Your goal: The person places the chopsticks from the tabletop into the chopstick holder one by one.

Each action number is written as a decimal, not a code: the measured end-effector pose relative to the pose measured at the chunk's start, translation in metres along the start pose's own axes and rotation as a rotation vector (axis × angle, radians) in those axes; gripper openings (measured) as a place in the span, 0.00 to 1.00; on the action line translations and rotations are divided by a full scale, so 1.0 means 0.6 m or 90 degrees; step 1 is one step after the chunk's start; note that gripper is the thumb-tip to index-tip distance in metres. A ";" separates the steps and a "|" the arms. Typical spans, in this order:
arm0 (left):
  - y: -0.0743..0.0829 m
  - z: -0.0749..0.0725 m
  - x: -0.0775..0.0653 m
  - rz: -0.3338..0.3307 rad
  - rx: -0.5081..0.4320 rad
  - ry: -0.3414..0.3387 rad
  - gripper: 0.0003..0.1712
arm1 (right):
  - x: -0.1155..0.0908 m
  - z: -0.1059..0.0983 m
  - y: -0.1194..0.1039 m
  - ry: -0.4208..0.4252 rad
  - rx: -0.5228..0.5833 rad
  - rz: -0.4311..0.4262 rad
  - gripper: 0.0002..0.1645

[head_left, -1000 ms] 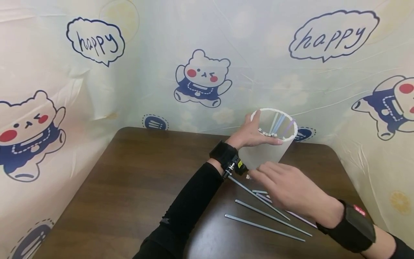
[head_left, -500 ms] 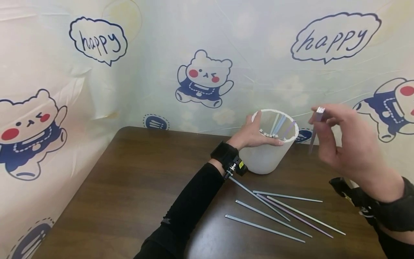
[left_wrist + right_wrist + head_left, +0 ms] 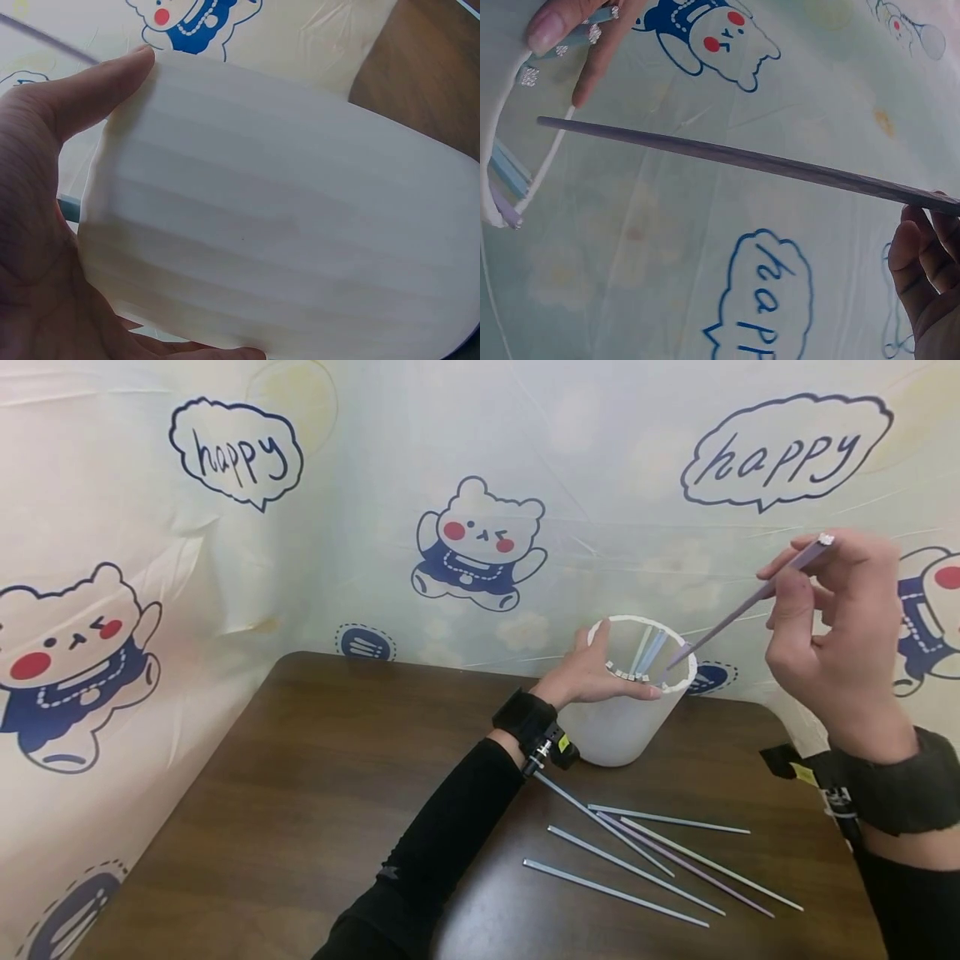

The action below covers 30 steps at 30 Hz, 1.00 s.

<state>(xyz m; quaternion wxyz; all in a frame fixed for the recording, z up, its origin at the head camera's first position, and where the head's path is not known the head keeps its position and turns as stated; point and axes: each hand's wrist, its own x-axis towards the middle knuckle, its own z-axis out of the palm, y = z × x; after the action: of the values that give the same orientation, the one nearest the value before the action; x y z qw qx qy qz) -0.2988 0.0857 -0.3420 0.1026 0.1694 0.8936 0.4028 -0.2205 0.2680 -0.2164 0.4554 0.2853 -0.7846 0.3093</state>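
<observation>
My left hand grips a white bin by its rim, holding it tilted towards me. In the left wrist view, the thumb lies along one side of the bin and fingers along the opposite side. Several chopsticks lean inside, blue and purple ones among them, with glittery ends at the rim. My right hand, raised at the right, pinches a purple chopstick near its thick silver end. Its thin end points down-left and overlaps the bin's opening in the head view; the right wrist view shows this tapered chopstick whole up to the fingers.
Several more chopsticks lie spread on the brown table in front of the bin: a blue one nearest me, a purple one and a pale one further right. A printed curtain surrounds the table's back and sides.
My right hand has risen from above the chopsticks on the table to the right of the bin, bringing a purple chopstick and tilting it towards the opening. The left hand keeps its grip.
</observation>
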 end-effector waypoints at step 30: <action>0.003 0.002 -0.002 -0.024 -0.020 0.000 0.73 | -0.027 0.112 0.174 -0.217 0.064 0.280 0.16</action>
<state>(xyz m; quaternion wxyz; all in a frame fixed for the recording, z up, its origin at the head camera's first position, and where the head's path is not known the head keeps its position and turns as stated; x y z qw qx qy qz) -0.2968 0.0868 -0.3415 0.1131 0.1507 0.8903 0.4146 -0.3263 0.2880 -0.2809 0.2239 0.1782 -0.8765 0.3870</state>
